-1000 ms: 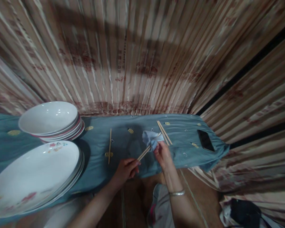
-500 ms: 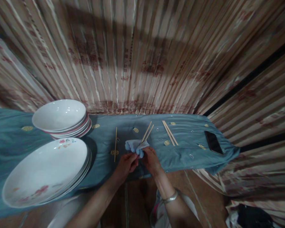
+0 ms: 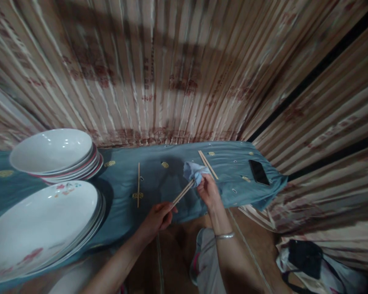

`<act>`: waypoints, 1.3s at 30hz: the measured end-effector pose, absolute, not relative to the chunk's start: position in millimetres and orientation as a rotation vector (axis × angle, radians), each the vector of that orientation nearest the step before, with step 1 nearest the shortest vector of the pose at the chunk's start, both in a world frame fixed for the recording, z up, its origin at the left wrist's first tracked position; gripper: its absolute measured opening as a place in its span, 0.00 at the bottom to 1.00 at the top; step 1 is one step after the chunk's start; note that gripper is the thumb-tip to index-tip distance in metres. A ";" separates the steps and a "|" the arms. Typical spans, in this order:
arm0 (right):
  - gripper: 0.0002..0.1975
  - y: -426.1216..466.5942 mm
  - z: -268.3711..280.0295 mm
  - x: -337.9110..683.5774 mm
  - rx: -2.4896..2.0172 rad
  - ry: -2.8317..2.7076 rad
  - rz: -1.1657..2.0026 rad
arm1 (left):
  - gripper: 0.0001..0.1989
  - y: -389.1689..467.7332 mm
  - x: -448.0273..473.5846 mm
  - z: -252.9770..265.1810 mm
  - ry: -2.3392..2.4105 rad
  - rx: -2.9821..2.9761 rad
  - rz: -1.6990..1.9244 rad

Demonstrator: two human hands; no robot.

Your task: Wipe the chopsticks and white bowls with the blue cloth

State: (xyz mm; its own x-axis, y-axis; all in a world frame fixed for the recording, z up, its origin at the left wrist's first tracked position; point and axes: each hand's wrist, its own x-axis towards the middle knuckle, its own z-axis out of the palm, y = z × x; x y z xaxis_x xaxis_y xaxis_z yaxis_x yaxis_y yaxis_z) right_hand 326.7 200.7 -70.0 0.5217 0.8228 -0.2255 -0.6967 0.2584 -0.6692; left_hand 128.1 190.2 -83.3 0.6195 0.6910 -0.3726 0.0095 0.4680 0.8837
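Note:
My left hand point(image 3: 159, 216) is closed on the near ends of a pair of wooden chopsticks point(image 3: 182, 193), which slant up to the right. Their far ends vanish into a light blue cloth point(image 3: 194, 170) that my right hand point(image 3: 207, 188) grips around them. Just past the cloth, a few more chopsticks point(image 3: 209, 165) lie on the blue tablecloth point(image 3: 171, 183). To the left of my hands, a single chopstick point(image 3: 138, 185) rests by itself, pointing away from me.
At the left stand a stack of white bowls point(image 3: 53, 151) and, nearer, a stack of oval floral plates point(image 3: 49, 228). A black phone point(image 3: 259, 172) lies near the table's right end. Behind hangs a striped curtain point(image 3: 135, 73). A bag point(image 3: 306, 261) sits at lower right.
My right hand has slid the cloth up and right along the chopsticks, away from my left hand, baring their near length. The view has shifted slightly right.

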 end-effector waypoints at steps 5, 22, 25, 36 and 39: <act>0.11 199.5 -71.2 327.1 -0.816 -0.194 1.039 | 0.22 188.1 125.5 -81.2 0.832 1.012 0.507; 0.10 189.2 -80.6 251.8 -0.920 -0.495 1.380 | 0.23 199.4 120.7 -74.1 0.813 0.948 0.580; 0.07 190.5 -79.1 258.7 -0.925 -0.466 1.339 | 0.23 200.2 121.8 -73.0 0.834 0.950 0.578; 0.12 196.3 -65.5 308.4 -0.925 -0.220 1.043 | 0.21 199.4 124.0 -80.9 0.930 1.090 0.561; 0.13 196.2 -63.9 314.1 -0.899 -0.202 1.028 | 0.20 199.7 124.8 -82.7 0.944 1.123 0.572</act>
State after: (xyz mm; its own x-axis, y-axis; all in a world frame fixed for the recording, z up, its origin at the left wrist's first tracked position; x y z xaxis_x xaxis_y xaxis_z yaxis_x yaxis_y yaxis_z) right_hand 314.1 196.2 -63.9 0.5334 0.8082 -0.2496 -0.6540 0.2070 -0.7276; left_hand 124.8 199.7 -82.7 0.5066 0.7924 -0.3397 0.0662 0.3571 0.9317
